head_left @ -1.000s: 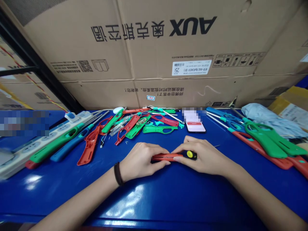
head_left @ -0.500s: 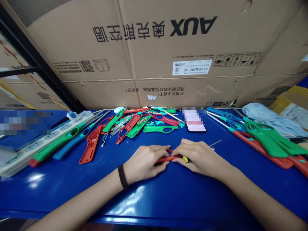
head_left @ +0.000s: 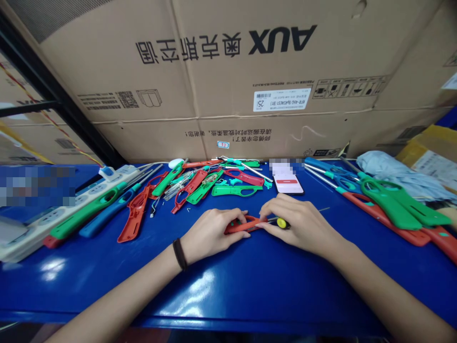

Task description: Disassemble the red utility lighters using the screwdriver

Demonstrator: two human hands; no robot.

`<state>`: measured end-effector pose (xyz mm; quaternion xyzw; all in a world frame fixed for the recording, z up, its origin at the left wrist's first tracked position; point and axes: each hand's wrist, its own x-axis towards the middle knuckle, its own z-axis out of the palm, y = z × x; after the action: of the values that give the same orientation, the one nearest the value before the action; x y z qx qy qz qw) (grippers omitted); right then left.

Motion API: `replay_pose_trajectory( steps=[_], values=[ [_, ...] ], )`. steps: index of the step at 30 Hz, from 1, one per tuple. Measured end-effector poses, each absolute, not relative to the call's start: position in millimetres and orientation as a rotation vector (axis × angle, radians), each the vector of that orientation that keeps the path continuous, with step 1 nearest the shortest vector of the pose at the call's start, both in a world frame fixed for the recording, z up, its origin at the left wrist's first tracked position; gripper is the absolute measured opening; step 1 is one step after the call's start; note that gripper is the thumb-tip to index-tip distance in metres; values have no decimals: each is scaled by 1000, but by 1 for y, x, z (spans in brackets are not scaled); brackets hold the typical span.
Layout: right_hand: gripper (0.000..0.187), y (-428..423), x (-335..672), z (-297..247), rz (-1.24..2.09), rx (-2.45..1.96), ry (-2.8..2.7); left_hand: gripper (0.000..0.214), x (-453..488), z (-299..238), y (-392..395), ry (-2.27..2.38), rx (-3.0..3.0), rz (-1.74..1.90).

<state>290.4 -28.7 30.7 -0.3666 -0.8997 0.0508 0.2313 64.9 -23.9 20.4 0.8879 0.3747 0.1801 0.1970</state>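
Note:
My left hand (head_left: 209,234) is closed around one end of a red plastic lighter handle (head_left: 244,224) that lies on the blue table (head_left: 228,286). My right hand (head_left: 298,224) pinches the handle's other end and also holds a small screwdriver with a yellow cap (head_left: 282,222). The two hands nearly touch over the handle, and its middle shows between the fingers.
Beyond the hands lie several red, green and blue lighter shells (head_left: 200,186) and a phone (head_left: 288,183). Long assembled lighters (head_left: 392,205) lie at the right, more at the left (head_left: 85,214) beside a white power strip (head_left: 53,214). Cardboard boxes (head_left: 228,71) form a wall behind.
Both hands have shifted slightly away from me and to the right with the red handle. The handle's loop now shows between the fingers.

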Motion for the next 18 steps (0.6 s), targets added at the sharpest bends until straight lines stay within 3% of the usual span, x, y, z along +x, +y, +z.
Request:
replay_pose_trajectory(
  steps=[18],
  values=[
    [14,-31,292,27,-79,-894,-2638,16,64,19,-20,1090,2245,534]
  ],
)
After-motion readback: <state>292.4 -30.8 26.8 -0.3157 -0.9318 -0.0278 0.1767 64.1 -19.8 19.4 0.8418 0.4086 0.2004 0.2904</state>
